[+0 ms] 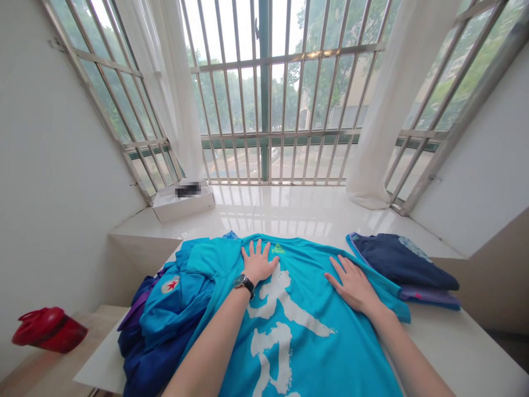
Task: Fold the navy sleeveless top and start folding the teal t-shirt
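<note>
My turquoise T-shirt point(289, 331) lies spread flat on the white table point(458, 347), its big white brushed characters facing up and a small yellow-green logo point(278, 248) near the far edge. Both my hands rest on it, open and palms down, holding nothing. My left hand point(259, 262), with a black-strapped watch point(244, 285) on its wrist, has its fingers spread wide just beside the logo. My right hand point(354, 285) is just as open, fingers fanned, near the shirt's right edge.

Against the shirt's left side sits a heap of blue clothes point(167, 314) with a round red-and-white badge point(171, 284). To the right, a folded navy garment point(403, 263) lies on a purple one point(430, 296), touching the shirt. Beyond, on the glossy white sill point(289, 209), stands a white box point(184, 204) with something blurred on it, before barred windows point(268, 94) and white curtains point(397, 105). A red plastic object point(49, 330) sits low on my left.
</note>
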A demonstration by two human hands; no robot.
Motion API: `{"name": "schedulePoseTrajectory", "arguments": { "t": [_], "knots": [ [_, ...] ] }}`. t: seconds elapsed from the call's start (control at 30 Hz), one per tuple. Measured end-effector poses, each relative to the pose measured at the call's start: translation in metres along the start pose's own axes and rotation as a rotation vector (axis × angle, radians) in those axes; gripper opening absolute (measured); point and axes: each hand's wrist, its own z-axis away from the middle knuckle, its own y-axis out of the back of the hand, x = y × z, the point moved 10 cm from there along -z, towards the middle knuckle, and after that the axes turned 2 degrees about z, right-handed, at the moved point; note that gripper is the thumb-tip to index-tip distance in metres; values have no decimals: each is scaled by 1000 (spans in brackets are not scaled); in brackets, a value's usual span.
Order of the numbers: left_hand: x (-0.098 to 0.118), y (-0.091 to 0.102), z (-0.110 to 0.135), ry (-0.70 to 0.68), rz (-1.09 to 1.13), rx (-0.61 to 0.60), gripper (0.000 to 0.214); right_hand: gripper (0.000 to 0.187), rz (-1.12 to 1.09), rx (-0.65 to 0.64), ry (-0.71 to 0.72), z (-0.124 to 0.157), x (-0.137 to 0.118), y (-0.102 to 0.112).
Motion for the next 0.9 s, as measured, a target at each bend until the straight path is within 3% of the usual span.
{"name": "schedulePoseTrajectory", "arguments": {
  "t": [0.17,0.3,0.4,0.57,0.7,0.9],
  "knots": [
    [0,3,3,-8,-1,0,75,78,-20,22,6,-7,2,1],
    [15,22,11,-57,-52,143,69,66,-8,140,36,-6,-2,22],
    [50,37,17,-184,-60,244,59,54,55,309,-17,0,4,54],
    [123,44,10,-345,56,234,51,44,196,510,-177,23,22,98],
    [158,25,4,-429,128,195,46,43,220,492,-221,33,32,107],
    [161,-18,6,-481,153,100,58,51,233,400,-316,34,59,103]
  ]
}}
